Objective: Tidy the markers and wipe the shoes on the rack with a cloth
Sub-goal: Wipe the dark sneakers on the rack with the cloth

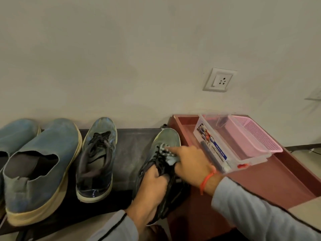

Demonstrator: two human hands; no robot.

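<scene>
The grey sneaker [166,145] lay on the dark rack [128,150], toe to the wall, heel toward the person, its long axis running away from them. The cloth [171,158] sat on the laces, bunched under the right hand [189,164], forefinger out toward the toe, the other fingers curled on the cloth. The left hand [154,185] gripped the shoe's collar from the near side. Any wipe looked set to run along that axis. The marker box [229,146] stood just right, on the red tray [286,180].
</scene>
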